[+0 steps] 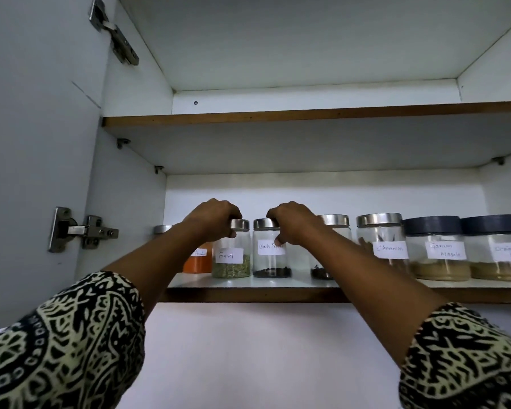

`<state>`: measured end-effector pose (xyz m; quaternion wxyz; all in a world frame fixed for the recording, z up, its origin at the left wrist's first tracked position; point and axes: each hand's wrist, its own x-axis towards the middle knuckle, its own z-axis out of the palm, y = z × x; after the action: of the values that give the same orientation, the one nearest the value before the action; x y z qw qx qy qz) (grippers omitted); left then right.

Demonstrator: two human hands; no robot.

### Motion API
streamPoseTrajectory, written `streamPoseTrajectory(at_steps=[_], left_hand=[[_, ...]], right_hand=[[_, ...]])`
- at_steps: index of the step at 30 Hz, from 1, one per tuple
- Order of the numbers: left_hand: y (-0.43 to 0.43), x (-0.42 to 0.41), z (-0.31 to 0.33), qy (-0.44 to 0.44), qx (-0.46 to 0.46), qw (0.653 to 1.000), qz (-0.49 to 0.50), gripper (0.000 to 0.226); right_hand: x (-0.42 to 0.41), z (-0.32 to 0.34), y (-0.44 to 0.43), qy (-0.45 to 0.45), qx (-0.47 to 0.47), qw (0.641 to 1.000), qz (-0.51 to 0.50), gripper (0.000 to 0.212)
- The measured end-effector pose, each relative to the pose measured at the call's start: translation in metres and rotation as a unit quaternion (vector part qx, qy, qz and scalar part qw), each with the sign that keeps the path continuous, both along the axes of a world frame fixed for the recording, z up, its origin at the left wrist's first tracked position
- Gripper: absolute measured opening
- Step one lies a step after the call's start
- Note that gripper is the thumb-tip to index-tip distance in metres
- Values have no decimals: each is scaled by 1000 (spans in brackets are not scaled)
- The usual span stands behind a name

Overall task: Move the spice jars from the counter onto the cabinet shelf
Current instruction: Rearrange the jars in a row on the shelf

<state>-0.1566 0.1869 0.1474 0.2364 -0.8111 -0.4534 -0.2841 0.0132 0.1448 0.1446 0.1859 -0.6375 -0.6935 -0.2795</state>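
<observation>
A row of labelled glass spice jars stands on the lower cabinet shelf (248, 286). My left hand (211, 218) grips the steel lid of the Fennel jar (232, 262), which holds green seeds. My right hand (294, 221) grips the lid of the Black Pepper jar (270, 261), thumb on its label. Both jars rest upright on the shelf, side by side. An orange powder jar (198, 261) sits behind my left forearm. Another dark-spice jar (322, 271) is partly hidden by my right forearm.
To the right stand a Cinnamon jar (381, 246) and two wider dark-lidded jars (437, 252) of tan powder. The upper shelf (307, 112) shows nothing on it. The open cabinet door (36, 143) with hinges is on the left.
</observation>
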Motion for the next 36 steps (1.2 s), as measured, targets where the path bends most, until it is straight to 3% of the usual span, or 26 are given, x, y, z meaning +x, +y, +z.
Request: streamPoseTrajectory(at_steps=[9, 14, 30, 36], left_hand=[[58, -3, 6, 27, -40, 999, -8, 54], [85, -6, 8, 29, -31, 999, -15, 52], [108, 2, 10, 60, -17, 998, -1, 51], [78, 11, 10, 106, -53, 992, 52, 81]], right_hand=[[-16, 7, 63, 16, -4, 998, -57, 43], [-18, 12, 87, 30, -11, 998, -61, 53], [-18, 15, 97, -53, -26, 994, -91, 49], [-21, 7, 65, -49, 5, 995, -85, 69]])
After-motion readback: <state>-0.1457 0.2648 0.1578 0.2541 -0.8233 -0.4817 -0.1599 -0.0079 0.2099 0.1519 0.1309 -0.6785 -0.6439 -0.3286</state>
